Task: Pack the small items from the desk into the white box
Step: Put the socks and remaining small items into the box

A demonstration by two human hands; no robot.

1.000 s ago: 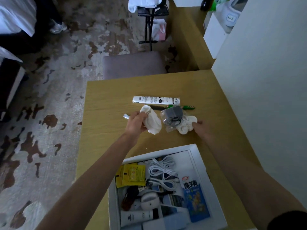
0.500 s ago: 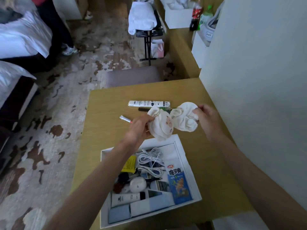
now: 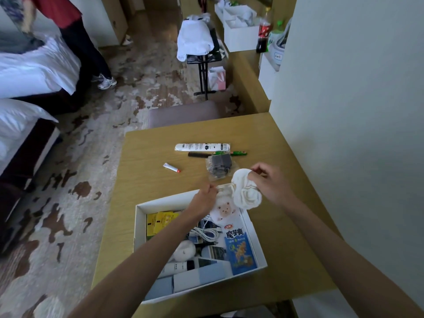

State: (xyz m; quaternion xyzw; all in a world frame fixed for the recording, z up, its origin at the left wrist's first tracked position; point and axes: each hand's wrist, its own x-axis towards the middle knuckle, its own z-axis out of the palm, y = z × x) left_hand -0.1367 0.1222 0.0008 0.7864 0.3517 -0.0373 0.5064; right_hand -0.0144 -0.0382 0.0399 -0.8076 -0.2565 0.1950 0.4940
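The white box [image 3: 253, 230] lies on the wooden desk [image 3: 146, 184], holding several items: yellow sachets, a white cable, a blue snack packet, tubes. My left hand [image 3: 204, 199] pinches a white sock with a bear face [image 3: 223, 208] over the box's far edge. My right hand [image 3: 270, 184] grips a second white sock [image 3: 245, 191] just beyond the box's far right corner. On the desk remain a white tube [image 3: 202, 147], a black pen [image 3: 198, 154], a green pen [image 3: 238, 153], a bagged grey item [image 3: 219, 167] and a small white tube with a red cap [image 3: 171, 167].
A white wall [image 3: 355, 134] borders the desk's right side. A grey stool [image 3: 183, 112] stands behind the desk. Beds [image 3: 27, 72] and a standing person [image 3: 75, 31] are at the left. A stand with white cloth [image 3: 195, 40] and a counter with bottles are further back.
Both hands lifted the two socks off the desk and carried them toward the box. The bagged grey item is uncovered on the desk. My head has tilted up.
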